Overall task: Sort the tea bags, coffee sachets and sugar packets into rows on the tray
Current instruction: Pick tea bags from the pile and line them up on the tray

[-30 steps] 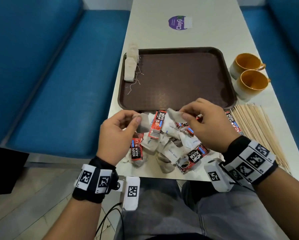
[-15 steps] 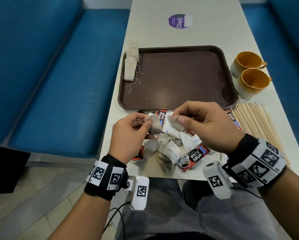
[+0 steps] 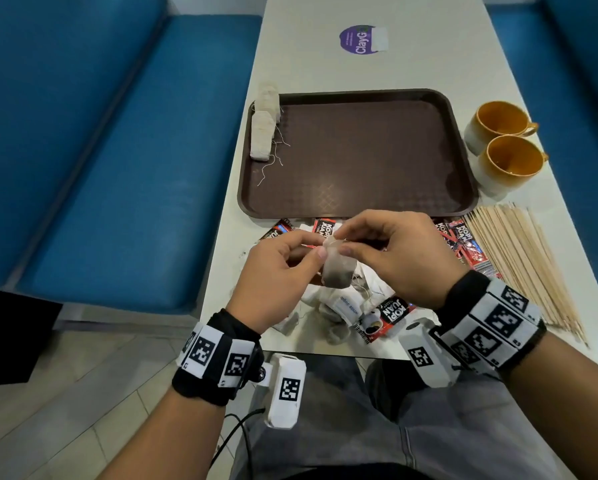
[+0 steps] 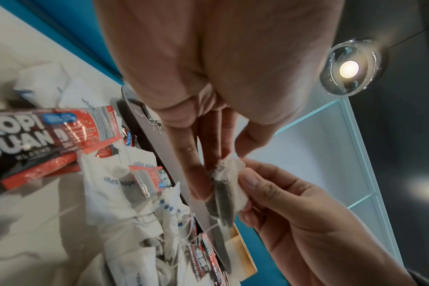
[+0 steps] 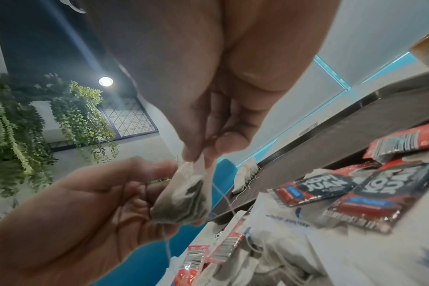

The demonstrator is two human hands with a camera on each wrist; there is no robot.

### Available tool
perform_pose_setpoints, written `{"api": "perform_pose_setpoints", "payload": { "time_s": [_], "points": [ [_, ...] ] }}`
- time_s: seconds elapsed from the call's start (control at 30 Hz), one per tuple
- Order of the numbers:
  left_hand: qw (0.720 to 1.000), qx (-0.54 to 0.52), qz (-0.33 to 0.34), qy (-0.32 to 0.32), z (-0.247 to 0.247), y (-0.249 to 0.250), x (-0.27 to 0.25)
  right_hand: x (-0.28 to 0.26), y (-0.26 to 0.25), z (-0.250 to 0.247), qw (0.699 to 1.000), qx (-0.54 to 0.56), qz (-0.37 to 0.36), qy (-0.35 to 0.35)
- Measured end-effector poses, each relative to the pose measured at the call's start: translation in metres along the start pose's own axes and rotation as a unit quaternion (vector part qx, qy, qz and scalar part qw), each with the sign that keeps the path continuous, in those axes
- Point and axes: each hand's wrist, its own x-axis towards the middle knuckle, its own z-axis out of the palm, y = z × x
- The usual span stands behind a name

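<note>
now pinched between left hand (image 3: 273, 271) and right hand (image 3: 397, 254): one tea bag (image 3: 337, 268), lifted clear of the pile (image 3: 346, 303) on the near surface (image 3: 429, 67), where a second ago both grips were apart. likely next for the tea row (image 3: 264, 128) at the tray (image 3: 359, 213) far left.

Left hand (image 3: 283, 268) and right hand (image 3: 397, 252) raised, meeting fingertip to fingertip, both pinching one tea bag (image 3: 337, 268).

The red-and-black coffee sachets (image 3: 393, 313) say "KOPI JUAN". White sugar packets (image 5: 285, 220) read "white sugar", and the purple table sticker (image 3: 357, 39) says "ClayG".
</note>
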Motion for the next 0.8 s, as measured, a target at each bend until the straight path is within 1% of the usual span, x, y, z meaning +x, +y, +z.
{"api": "perform_pose_setpoints", "payload": {
  "time_s": [0.13, 0.23, 0.3, 0.37, 0.47, 0.6, 0.63, 0.7, 0.77, 0.8],
  "points": [
    [0.999, 0.014, -0.007, -0.029, -0.002, 0.002, -0.002, 0.000, -0.001, -0.001, 1.000, -0.018, -0.005, -0.001],
    [0.999, 0.019, -0.007, -0.028, 0.000, 0.005, -0.003, 0.000, 0.000, 0.000, 0.999, -0.042, -0.017, 0.017],
    [0.999, 0.022, 0.002, -0.025, 0.000, 0.006, -0.002, 0.000, 0.000, 0.001, 0.999, -0.036, -0.022, 0.023],
    [0.999, 0.024, 0.010, -0.025, -0.001, 0.006, -0.002, 0.000, 0.001, 0.001, 1.000, -0.026, -0.011, 0.012],
    [0.999, 0.028, 0.017, -0.026, -0.003, 0.006, -0.003, 0.001, 0.003, 0.003, 0.999, -0.024, 0.009, -0.025],
    [1.000, 0.027, 0.010, -0.011, -0.005, 0.001, -0.005, -0.002, 0.009, 0.005, 0.999, -0.031, 0.002, -0.024],
    [0.999, 0.039, 0.012, -0.006, -0.005, -0.002, -0.007, -0.003, 0.011, 0.004, 0.999, -0.036, 0.003, -0.018],
    [0.995, 0.096, 0.030, -0.006, -0.007, -0.009, -0.011, -0.005, 0.014, 0.001, 0.999, -0.041, 0.016, -0.006],
    [0.978, 0.192, 0.065, -0.046, -0.010, -0.017, -0.017, -0.007, 0.016, -0.005, 0.999, -0.041, 0.030, 0.000],
    [0.963, 0.243, 0.088, -0.077, -0.011, -0.021, -0.020, -0.009, 0.018, -0.008, 0.999, -0.041, 0.033, 0.002]
  ]
}}
